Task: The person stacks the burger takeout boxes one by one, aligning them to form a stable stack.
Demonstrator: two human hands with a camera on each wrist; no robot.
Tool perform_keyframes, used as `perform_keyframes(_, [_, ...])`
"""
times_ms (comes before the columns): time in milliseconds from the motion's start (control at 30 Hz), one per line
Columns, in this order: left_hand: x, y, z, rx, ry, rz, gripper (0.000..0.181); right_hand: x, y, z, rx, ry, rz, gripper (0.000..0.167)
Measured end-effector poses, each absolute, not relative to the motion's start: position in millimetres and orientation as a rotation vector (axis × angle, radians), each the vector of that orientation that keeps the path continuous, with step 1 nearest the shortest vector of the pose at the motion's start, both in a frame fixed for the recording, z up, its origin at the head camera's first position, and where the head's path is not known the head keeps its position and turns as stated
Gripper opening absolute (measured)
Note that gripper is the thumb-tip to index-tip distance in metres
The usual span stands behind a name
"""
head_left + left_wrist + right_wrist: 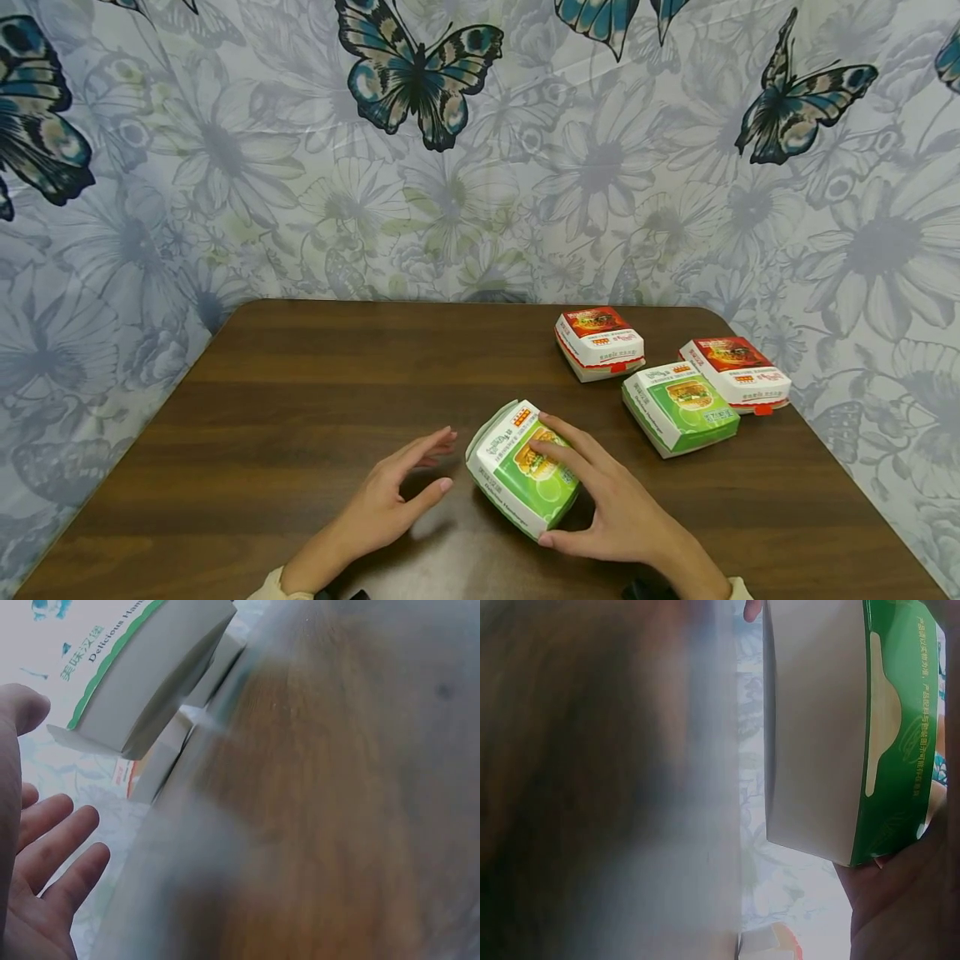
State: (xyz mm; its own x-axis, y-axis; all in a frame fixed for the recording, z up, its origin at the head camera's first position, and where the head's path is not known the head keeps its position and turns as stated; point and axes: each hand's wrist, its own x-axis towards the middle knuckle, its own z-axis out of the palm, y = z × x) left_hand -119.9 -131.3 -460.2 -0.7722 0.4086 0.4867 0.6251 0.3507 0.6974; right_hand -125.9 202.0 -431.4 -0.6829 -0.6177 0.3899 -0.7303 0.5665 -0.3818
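In the head view my right hand point(611, 492) holds a green and white burger box point(525, 471), with the thumb at its near corner and the fingers across its top and far side. The box is tilted, and the right wrist view shows its pale face and green end flap point(900, 735). To the left of the box, my left hand point(390, 496) is held apart from it with the fingers spread and loosely extended. The left wrist view shows that hand point(52, 862) beneath the white edge of the box point(150, 682).
On the right of the brown table point(300, 400) stand a second green box point(681, 407), a red and white box point(738, 373) touching or nearly touching it, and another red and white box point(600, 342) farther back. A butterfly-patterned cloth point(480, 217) hangs behind.
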Motion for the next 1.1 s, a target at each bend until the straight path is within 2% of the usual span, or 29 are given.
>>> perform_keyframes(200, [-118.8,-129.6,-458.2,-0.966,-2.391,-1.409,0.061,-125.7,201.7,-431.0,1.135,-2.608,0.784,0.097])
perform_keyframes(467, [-119.0,-130.3,-460.9,-0.997,-2.413,-1.422,0.071,-125.7,200.0,-432.1,1.176,-2.571,0.773,0.096])
perform_keyframes(867, [-118.2,-126.7,-463.4,-1.068,-2.443,-1.456,0.076,-125.2,197.9,-434.4,1.233,-2.511,0.769,0.094])
perform_keyframes(1100, [-114.6,-125.9,-462.8,-1.004,-2.515,-1.468,0.078,-124.7,196.4,-435.9,1.274,-2.5,0.754,0.093])
